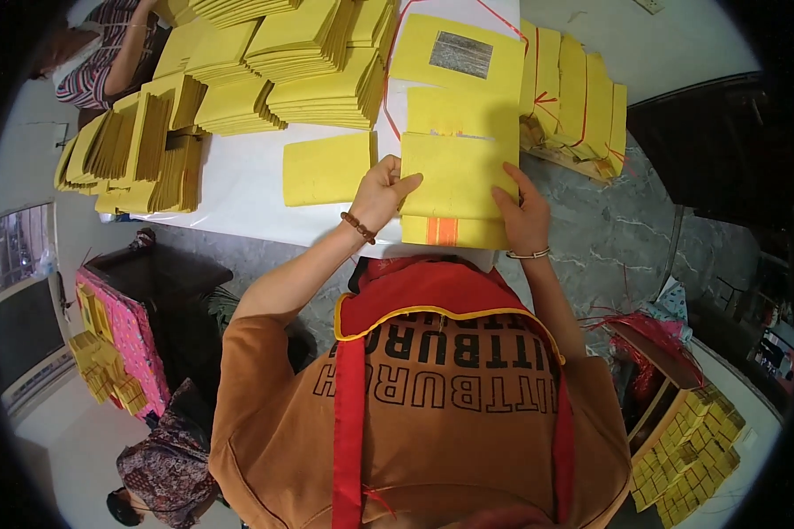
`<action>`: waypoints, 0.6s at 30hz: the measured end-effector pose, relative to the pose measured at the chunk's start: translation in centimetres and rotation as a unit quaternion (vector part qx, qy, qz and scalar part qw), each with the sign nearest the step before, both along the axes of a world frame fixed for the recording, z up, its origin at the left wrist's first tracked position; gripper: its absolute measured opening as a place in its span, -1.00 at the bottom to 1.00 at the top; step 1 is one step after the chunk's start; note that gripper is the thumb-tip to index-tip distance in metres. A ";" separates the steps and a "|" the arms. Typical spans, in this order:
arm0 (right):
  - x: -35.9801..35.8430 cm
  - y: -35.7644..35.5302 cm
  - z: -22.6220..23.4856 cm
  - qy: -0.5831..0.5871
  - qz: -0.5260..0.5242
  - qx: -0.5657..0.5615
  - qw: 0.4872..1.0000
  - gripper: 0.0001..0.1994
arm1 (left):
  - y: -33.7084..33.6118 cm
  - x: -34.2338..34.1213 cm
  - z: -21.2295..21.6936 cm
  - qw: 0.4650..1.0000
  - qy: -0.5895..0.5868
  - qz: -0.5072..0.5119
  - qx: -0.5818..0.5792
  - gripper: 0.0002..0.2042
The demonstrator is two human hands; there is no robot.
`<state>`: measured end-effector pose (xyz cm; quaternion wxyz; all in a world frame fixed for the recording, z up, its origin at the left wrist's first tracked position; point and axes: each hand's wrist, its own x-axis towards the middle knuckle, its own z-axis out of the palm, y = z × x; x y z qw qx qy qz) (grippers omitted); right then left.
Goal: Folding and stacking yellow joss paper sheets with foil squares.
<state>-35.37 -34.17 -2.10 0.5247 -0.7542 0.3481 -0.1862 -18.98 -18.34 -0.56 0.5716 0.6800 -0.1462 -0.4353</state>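
Observation:
My left hand pinches the left edge of a folded sheet of yellow paper, its thumb on top. At the opposite edge, my right hand is closed on the same sheet, thumb over the paper and the other fingers partly hidden. Just below the sheet, near the table's front edge, shows a yellow strip with an orange printed block. Farther away lie another yellow sheet and one with a dark grey, silvery rectangle. A folded yellow stack rests left of my left hand.
Many folded yellow paper stacks cover the back left of the white table. Bundles tied with red string stand right of it. A person in a striped top is at the far left; another is at lower left. Yellow packets lie lower right.

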 end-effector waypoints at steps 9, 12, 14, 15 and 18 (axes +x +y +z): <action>0.2 -0.1 -0.2 0.022 -0.003 -0.030 0.999 -0.61 | 0.1 -0.3 1.4 0.940 -0.331 0.072 -0.036 -0.78; 0.0 0.0 -0.7 0.008 -0.010 -0.012 1.000 -0.61 | -1.0 -1.1 2.7 0.753 -0.637 -0.133 -0.094 -0.63; 0.1 0.2 -0.6 0.008 -0.010 -0.007 1.000 -0.61 | -2.0 -2.7 1.9 0.728 -0.649 -0.220 -0.041 -0.50; 0.1 0.3 -0.4 0.013 -0.016 0.000 1.000 -0.62 | -2.2 -2.9 1.2 0.726 -0.650 -0.219 -0.039 -0.50; 0.5 0.4 1.1 0.054 -0.018 0.004 0.998 -0.62 | -2.3 -2.9 -0.3 0.711 -0.647 -0.275 0.017 -0.45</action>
